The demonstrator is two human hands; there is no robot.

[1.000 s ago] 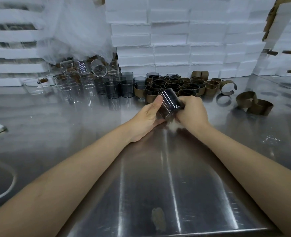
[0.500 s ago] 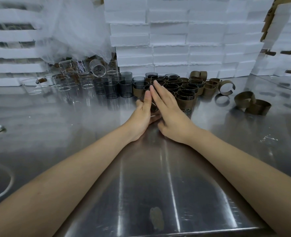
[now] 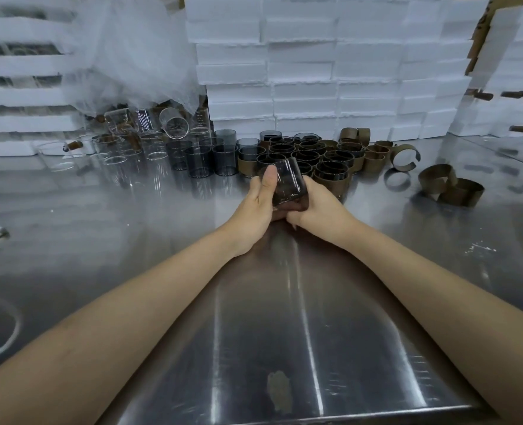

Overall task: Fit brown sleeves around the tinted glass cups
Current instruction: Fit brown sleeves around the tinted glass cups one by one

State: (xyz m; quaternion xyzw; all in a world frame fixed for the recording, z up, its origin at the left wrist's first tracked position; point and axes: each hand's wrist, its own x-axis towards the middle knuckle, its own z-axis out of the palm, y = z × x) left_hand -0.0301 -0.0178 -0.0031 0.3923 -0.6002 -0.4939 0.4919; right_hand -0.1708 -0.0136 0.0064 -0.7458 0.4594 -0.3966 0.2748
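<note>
No brand name or label can be read anywhere. Some of the clear glasses [image 3: 149,142] at the back left carry thin white printed marks, but these are too small to read. The white foam boxes [image 3: 330,72] stacked behind are plain.

The tinted glass cup [image 3: 289,182] is held between the two hands, tilted, a little above the steel tabletop [image 3: 284,302] and just in front of the sleeved cups [image 3: 321,157]. The left hand [image 3: 258,207] grips its left side, with the thumb lying upward along the glass wall. The right hand [image 3: 320,207] grips the right and lower side, with the fingers curled under the cup. Both hands are therefore clamped on the same cup. Whether a brown sleeve is around this cup I cannot tell, because the fingers cover its lower part.

The sleeved cups stand close together in a group, each with a brown band around it. To their left stand bare tinted cups [image 3: 198,161], and further left the clear glasses, one of them lying on its side. To the right, loose brown sleeves [image 3: 462,194] lie on the tabletop, well apart from the hands, and one open sleeve [image 3: 402,167] stands curved like a letter C
</note>
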